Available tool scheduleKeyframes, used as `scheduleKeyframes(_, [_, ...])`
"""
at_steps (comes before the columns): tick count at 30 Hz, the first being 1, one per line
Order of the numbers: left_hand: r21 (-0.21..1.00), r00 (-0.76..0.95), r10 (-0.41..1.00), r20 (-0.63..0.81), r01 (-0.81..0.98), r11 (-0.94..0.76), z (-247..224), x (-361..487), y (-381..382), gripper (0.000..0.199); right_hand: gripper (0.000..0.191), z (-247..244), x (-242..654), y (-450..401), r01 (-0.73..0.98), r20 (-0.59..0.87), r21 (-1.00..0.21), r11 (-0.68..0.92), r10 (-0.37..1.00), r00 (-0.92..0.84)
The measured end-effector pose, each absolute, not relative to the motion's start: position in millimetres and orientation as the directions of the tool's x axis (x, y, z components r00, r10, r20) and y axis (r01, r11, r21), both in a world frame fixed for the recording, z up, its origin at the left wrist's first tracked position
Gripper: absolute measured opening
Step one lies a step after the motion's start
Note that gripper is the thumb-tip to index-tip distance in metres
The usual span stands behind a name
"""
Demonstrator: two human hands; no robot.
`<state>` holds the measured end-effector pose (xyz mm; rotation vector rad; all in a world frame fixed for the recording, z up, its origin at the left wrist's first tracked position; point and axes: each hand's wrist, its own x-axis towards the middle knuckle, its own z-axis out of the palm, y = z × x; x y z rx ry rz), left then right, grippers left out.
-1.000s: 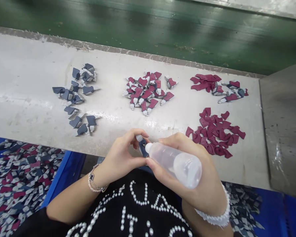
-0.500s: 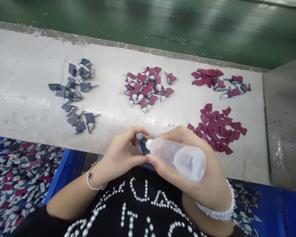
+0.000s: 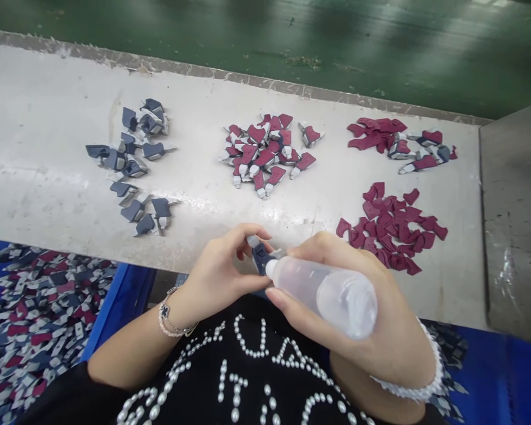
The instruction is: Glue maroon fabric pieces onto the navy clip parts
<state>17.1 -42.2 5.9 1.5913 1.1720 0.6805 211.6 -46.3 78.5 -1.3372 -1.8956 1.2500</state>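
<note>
My left hand point(image 3: 223, 262) pinches a small dark blue and grey plastic part point(image 3: 260, 257) between thumb and fingers, over the front edge of the bench. Wrapped in my right hand point(image 3: 336, 295) is a translucent squeeze bottle point(image 3: 323, 289), lying tilted with its white tip against or just by the part. Some clear liquid shows toward the bottle's base. Exactly where the tip meets the part is hard to make out.
On the white bench point(image 3: 199, 230) lie blue-grey parts point(image 3: 133, 159) at left, a pile of maroon-topped parts point(image 3: 265, 150) in the middle, and maroon pieces point(image 3: 389, 227) at right. A blue bin point(image 3: 110, 313) full of parts stands at lower left. A metal panel point(image 3: 513, 224) rises at right.
The bottle and my right hand have shifted slightly right and down. The part in my left hand has turned a little, showing more of its dark blue face.
</note>
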Motion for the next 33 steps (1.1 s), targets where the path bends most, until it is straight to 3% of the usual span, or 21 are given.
scheduleKeyframes(7, [0.918, 0.353, 0.931, -0.092, 0.392, -0.058, 5.9, 16.2, -43.4, 0.05, 0.017, 81.9, 217.1, -50.5, 0.496, -0.148, -0.863, 0.095, 0.891, -0.429])
scheduleKeyframes(13, [0.897, 0.334, 0.942, -0.033, 0.426, -0.12, 9.1, 18.3, -43.5, 0.043, 0.013, 83.8, 217.7, -52.1, 0.524, -0.09, -0.848, 0.08, 0.952, -0.291])
scheduleKeyframes(17, [0.881, 0.338, 0.941, -0.033, 0.454, -0.132, 7.5, 20.0, -44.0, 0.048, 0.015, 83.7, 215.2, -54.1, 0.539, -0.124, -0.835, 0.109, 0.918, -0.378])
scheduleKeyframes(23, [0.9, 0.352, 0.936, -0.03, 0.416, -0.128, 9.6, 21.8, -43.2, 0.042, 0.011, 84.8, 218.9, -54.9, 0.535, -0.069, -0.84, 0.089, 0.961, -0.269])
scheduleKeyframes(33, [0.926, 0.36, 0.933, -0.014, 0.356, -0.124, 11.2, 22.6, -41.4, 0.04, 0.019, 83.1, 219.9, -55.6, 0.487, -0.075, -0.871, 0.06, 0.965, -0.252])
